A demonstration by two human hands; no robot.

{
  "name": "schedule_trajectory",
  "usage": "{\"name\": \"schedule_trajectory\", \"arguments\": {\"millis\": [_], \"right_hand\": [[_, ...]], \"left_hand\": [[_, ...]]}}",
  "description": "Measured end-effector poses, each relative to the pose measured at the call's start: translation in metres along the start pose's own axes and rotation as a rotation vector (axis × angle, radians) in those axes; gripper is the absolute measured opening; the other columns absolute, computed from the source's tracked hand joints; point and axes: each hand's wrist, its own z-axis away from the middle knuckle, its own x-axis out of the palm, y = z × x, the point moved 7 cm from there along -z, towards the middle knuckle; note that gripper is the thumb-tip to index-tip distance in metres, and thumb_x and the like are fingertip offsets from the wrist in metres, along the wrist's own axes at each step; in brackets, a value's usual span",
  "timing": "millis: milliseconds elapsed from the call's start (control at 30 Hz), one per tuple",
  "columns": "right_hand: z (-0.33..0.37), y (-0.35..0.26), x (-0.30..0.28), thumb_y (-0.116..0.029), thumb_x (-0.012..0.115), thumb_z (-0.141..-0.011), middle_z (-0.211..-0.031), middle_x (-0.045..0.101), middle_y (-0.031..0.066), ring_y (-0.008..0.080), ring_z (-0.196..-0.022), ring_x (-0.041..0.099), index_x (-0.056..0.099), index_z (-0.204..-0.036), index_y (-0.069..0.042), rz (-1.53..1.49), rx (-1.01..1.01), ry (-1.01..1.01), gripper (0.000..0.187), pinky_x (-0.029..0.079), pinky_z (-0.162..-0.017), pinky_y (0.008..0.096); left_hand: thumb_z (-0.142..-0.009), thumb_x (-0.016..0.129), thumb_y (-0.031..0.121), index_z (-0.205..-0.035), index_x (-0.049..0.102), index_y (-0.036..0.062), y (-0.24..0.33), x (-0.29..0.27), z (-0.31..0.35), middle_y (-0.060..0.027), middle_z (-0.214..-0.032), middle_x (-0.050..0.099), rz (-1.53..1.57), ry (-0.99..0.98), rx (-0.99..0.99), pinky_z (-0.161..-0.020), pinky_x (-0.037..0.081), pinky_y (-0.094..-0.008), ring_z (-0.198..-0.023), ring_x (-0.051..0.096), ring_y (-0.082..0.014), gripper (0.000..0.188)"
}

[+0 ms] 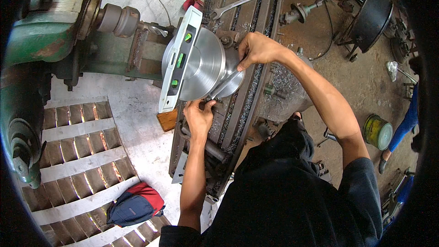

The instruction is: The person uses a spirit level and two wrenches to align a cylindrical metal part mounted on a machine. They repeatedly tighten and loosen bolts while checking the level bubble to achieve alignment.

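A turned, shiny metal workpiece (208, 57) with a wide flange sits on the machine table (249, 11). Against its flange face rests a white spirit level (183, 59) with green vials, tilted slightly. A thin flat metal strip (224, 83) lies slantwise across the narrower round end nearest me. My right hand (258, 49) pinches the strip's upper right end between thumb and fingers. At the lower left end, my left hand (199, 116) is closed with thumb and fingertips on the strip, just below the flange; the exact contact is partly hidden.
A green milling machine head with a drill bit (155, 29) points at the workpiece from the left. A combination wrench (247, 2) and metal shavings lie on the slotted table. A wooden block (167, 120) is by its left edge. A backpack (136, 204) rests lower left; another person's leg (404, 119) shows far right.
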Motion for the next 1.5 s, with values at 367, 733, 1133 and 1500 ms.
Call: {"name": "schedule_trajectory", "arguments": {"millis": [367, 733, 1133, 1500], "right_hand": [[0.006, -0.003, 0.000, -0.031, 0.090, -0.063, -0.072, 0.072, 0.0152, 0.0283, -0.070, 0.069, 0.079, -0.083, -0.003, 0.000, 0.017, -0.005, 0.036, 0.052, -0.066, 0.0413], [0.025, -0.006, 0.002, -0.027, 0.090, -0.066, -0.070, 0.071, 0.0147, 0.0243, -0.066, 0.067, 0.077, -0.083, 0.002, -0.036, 0.039, 0.171, 0.036, 0.052, -0.067, 0.0389], [0.122, -0.030, 0.052, -0.036, 0.081, -0.084, -0.070, 0.069, 0.0226, 0.0334, -0.061, 0.069, 0.079, -0.089, -0.001, 0.037, 0.220, 0.328, 0.036, 0.056, -0.066, 0.0432], [0.178, -0.072, 0.144, -0.027, 0.069, -0.094, -0.056, 0.058, 0.0251, 0.0472, -0.053, 0.060, 0.063, -0.074, 0.001, 0.062, 0.244, 0.451, 0.035, 0.051, -0.050, 0.0528]], "left_hand": [[-0.071, 0.086, 0.004, -0.100, 0.077, 0.0020, 0.001, 0.000, -0.001, -0.0194, -0.100, 0.074, 0.010, 0.013, 0.013, -0.090, 0.052, -0.0409, -0.097, 0.069, -0.0355, 0.030], [-0.072, 0.085, 0.001, -0.099, 0.077, -0.0005, -0.003, 0.001, -0.001, -0.0200, -0.099, 0.075, 0.046, 0.003, 0.023, -0.088, 0.052, -0.0411, -0.096, 0.069, -0.0350, 0.028], [-0.072, 0.078, -0.007, -0.105, 0.078, 0.0048, -0.010, 0.004, -0.001, -0.0174, -0.107, 0.074, 0.058, -0.035, 0.073, -0.091, 0.053, -0.0402, -0.101, 0.068, -0.0336, 0.035], [-0.071, 0.074, -0.013, -0.109, 0.078, 0.0083, -0.008, 0.001, -0.006, -0.0166, -0.114, 0.071, 0.079, -0.150, 0.147, -0.094, 0.053, -0.0390, -0.105, 0.068, -0.0328, 0.043]]}}
